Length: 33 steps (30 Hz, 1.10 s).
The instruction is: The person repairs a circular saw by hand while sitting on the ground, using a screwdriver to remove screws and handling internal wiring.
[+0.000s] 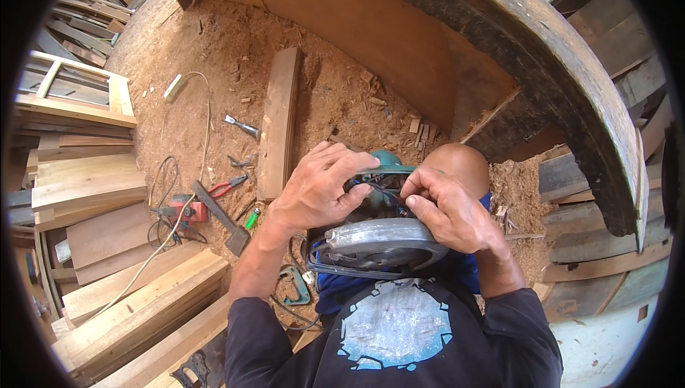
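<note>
A power tool (389,234) with a dull grey, rounded metal guard sits just below the frame's middle, its teal casing (387,159) open on dark wires (378,190). The left hand (320,187) curves at the casing's edge, thumb and forefinger parted, its hold unclear; the right hand (451,211) curls, and whether it pinches a wire cannot be told, as knuckles and guard hide the casing's inside.

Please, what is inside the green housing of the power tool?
Inside the green housing, dark wires can be seen. The left grip and right grip cover parts; what lies behind them cannot be seen.
</note>
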Each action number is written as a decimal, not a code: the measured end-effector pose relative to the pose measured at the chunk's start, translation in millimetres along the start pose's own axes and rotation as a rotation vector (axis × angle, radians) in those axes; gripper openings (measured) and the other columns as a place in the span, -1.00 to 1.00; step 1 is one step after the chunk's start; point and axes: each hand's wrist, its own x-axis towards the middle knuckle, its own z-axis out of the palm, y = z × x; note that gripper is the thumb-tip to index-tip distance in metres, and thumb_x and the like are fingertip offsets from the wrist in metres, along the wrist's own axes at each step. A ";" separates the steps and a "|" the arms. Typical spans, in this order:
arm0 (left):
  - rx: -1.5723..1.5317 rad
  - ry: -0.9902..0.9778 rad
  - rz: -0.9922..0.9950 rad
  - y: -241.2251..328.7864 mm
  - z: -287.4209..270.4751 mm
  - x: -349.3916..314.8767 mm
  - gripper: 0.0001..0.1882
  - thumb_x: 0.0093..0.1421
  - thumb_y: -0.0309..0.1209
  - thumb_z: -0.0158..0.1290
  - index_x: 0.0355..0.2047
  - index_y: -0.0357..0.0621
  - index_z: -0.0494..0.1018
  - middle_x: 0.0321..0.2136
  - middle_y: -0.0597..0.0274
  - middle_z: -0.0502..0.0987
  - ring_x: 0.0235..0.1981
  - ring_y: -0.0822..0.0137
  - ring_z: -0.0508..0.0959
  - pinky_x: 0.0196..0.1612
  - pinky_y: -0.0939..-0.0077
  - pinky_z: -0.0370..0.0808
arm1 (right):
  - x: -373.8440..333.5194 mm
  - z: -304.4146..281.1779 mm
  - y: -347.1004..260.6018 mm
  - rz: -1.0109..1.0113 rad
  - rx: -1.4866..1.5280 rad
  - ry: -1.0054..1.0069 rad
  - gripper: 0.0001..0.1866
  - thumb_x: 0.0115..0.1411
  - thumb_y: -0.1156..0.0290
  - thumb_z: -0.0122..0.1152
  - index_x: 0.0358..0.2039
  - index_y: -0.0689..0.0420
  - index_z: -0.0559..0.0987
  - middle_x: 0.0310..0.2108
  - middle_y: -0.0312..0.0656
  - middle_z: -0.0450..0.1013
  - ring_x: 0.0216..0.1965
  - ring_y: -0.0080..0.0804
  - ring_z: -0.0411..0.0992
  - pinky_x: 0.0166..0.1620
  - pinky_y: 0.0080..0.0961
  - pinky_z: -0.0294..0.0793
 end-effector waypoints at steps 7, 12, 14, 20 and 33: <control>-0.050 -0.020 0.048 -7.6 -0.8 -5.8 -0.59 0.25 -0.34 0.38 0.04 -0.15 0.54 -0.18 0.05 0.69 -0.21 -0.05 0.64 -0.08 0.07 0.54 | -4.3 21.5 24.8 -0.106 0.320 0.162 -0.92 0.43 0.48 0.22 -0.13 0.20 0.56 -0.33 -0.40 0.42 -0.35 -0.69 0.30 -0.26 -0.56 0.36; -0.030 -0.022 0.080 -5.1 -2.6 -2.8 -0.61 0.25 -0.31 0.39 0.02 -0.14 0.56 -0.16 0.05 0.71 -0.21 -0.05 0.66 -0.12 0.08 0.56 | -5.7 23.2 19.4 -0.053 0.338 0.178 -0.92 0.44 0.49 0.22 -0.12 0.20 0.55 -0.29 -0.41 0.42 -0.31 -0.72 0.30 -0.23 -0.60 0.36; -0.027 -0.015 0.086 -3.3 -1.4 -0.7 -0.63 0.25 -0.32 0.39 -0.01 -0.14 0.57 -0.17 0.06 0.71 -0.22 -0.04 0.67 -0.14 0.09 0.57 | -5.8 23.7 19.2 -0.055 0.349 0.185 -0.93 0.45 0.50 0.21 -0.12 0.21 0.55 -0.29 -0.41 0.42 -0.30 -0.72 0.31 -0.22 -0.61 0.38; 0.044 0.010 0.080 1.3 0.7 0.4 -0.72 0.22 -0.37 0.40 -0.12 -0.17 0.61 -0.22 0.05 0.72 -0.28 0.01 0.68 -0.20 0.17 0.57 | -12.1 14.1 10.9 -0.081 0.302 0.213 -0.85 0.49 0.53 0.16 -0.01 0.26 0.59 -0.24 -0.36 0.55 -0.31 -0.69 0.40 -0.21 -0.61 0.45; 0.048 0.053 0.067 1.6 4.0 -1.2 -0.73 0.20 -0.34 0.38 -0.14 -0.16 0.62 -0.27 0.12 0.70 -0.29 0.09 0.65 -0.26 0.21 0.51 | -30.6 -6.0 13.8 -0.013 -0.162 0.266 -0.68 0.31 0.42 0.41 0.01 0.32 0.66 -0.42 -0.03 0.66 -0.46 -0.38 0.64 -0.31 -0.41 0.55</control>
